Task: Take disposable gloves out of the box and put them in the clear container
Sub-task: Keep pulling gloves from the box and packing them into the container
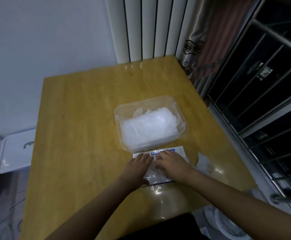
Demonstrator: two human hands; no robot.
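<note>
Gloves (151, 127): cloudy white heap in container (117, 112), centre frame. Left hand (137, 168) lay flat on box (178, 151); right hand (173, 166) grip unclear.

Unreadable blurred print (164, 152) on box (179, 151)

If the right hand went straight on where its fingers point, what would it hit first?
The right hand would likely meet the near wall of the container, just past the far edge of the box; depth is unclear.
</note>
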